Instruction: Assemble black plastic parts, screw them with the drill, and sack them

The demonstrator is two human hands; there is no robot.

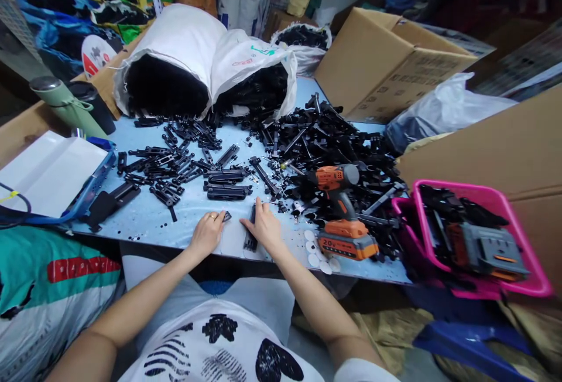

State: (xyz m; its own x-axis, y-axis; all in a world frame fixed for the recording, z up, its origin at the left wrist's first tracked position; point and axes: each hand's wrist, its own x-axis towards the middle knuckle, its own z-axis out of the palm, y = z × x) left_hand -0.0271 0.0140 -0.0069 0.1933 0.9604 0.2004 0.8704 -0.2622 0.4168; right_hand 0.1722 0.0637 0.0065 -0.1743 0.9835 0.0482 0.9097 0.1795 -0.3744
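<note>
My left hand (208, 232) is closed near the front edge of the table, with a small black plastic piece (226, 217) at its fingertips. To its right, my right hand (266, 225) has thumb and fingers on either side of a long black plastic bar (250, 238), which lies on the tabletop pointing away from me. Just beyond both hands, several similar black bars (229, 193) lie side by side. An orange and black cordless drill (337, 180) stands on its battery to the right of my right hand, beside small pale discs (314, 260).
Heaps of black parts (325, 130) cover the right and back of the blue table (188, 218). White sacks (184, 30) of parts and a cardboard box (373, 60) stand behind. A pink basket (487, 191) is at right; a blue tray (103, 165) and green flask (65, 103) at left.
</note>
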